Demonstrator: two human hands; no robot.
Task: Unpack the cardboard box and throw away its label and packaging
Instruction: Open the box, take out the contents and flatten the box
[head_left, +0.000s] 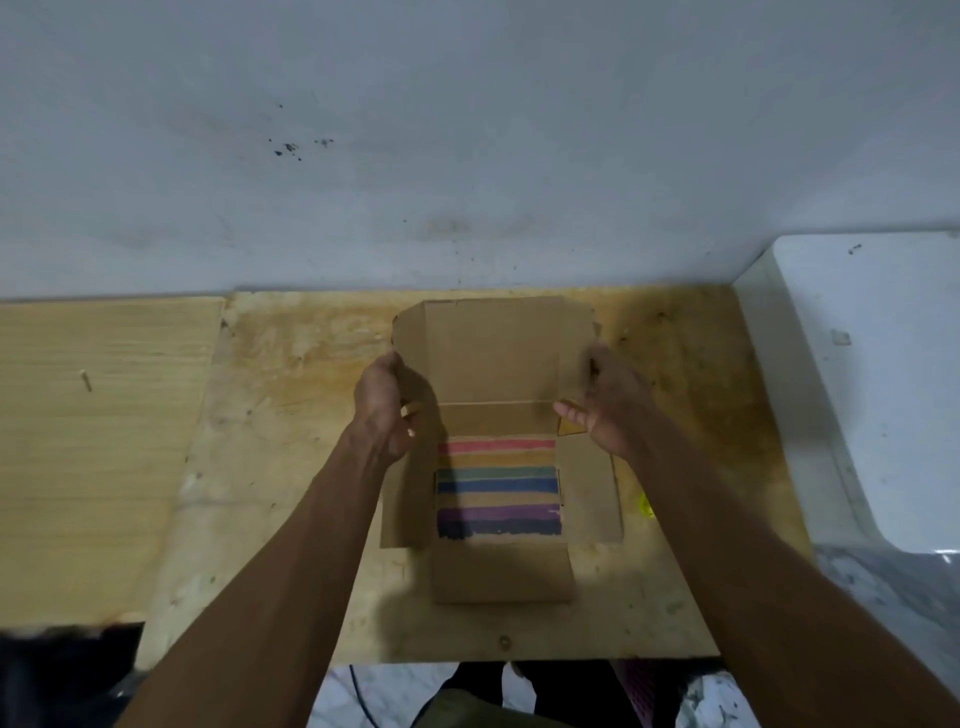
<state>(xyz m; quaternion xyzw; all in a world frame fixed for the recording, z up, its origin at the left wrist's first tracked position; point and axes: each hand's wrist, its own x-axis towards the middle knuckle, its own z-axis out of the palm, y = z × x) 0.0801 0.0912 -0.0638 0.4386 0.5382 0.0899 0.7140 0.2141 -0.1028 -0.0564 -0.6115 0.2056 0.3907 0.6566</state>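
Box (501, 467) sits mid-table (291, 374), near the wall, lid (493, 353) thrown open and standing up at the far side, side flaps splayed out, front flap lying flat twd the person. Left hand (384, 410) grips the lid's left edge w/ fingers curled round it; right hand (605, 410) is at the lid's right edge, fingers up on the cardboard, thumb out over the opening, looks like a loose hold, tho blur there means I can't tell how firm. Inside, only a panel of coloured stripes (498, 486) shows, red thru purple; can't tell if that's the contents or just print on the bottom. No label or loose packaging visible from here. Risks, as I judge them: both hands are on the lid and nothing pins the base, so a pull up or back could drag or tip the whole box. Thin flaps may tear at the fold if yanked. If the striped thing is a flat item, it could get missed and binned w/ the box. Label may be on an outside face, hidden now, so easy to forget.
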